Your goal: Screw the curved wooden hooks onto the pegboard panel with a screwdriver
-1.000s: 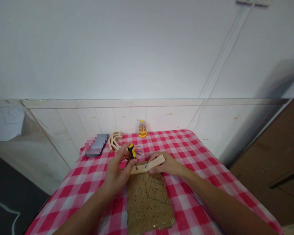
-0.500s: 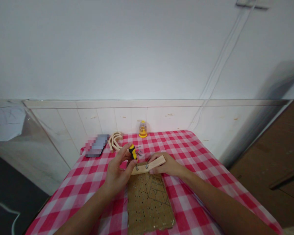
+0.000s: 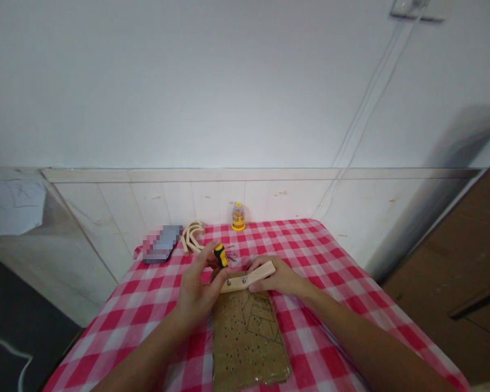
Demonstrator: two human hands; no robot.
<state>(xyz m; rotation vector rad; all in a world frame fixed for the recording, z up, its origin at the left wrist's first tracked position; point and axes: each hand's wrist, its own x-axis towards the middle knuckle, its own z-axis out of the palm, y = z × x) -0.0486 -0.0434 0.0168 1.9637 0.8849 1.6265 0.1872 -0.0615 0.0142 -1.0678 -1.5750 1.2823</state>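
My left hand [image 3: 198, 281] is closed round a yellow and black screwdriver [image 3: 220, 255], held tilted with its lower end down at a pale, bent wooden piece [image 3: 236, 283]. Two dark screw heads or holes show in the face of that wood. Its right end is gripped by my right hand [image 3: 278, 275], thumb in front and fingers behind. Beneath the wood lies a brown cardboard piece [image 3: 249, 337] with many small holes and drawn lines. Whether the screwdriver tip touches a screw is too small to tell.
Several small metal parts [image 3: 231, 256] lie just behind the screwdriver. Curved wooden pieces [image 3: 193, 235] and a phone-like, partly blurred device [image 3: 163, 243] rest at the back left. A yellow-capped bit container [image 3: 238, 216] stands by the wall. A red checked cloth [image 3: 318, 261] covers the table.
The screwdriver has shifted or turned slightly in my left hand, its lower end now lower and more hidden by my fingers. My right hand holds the wood in place.
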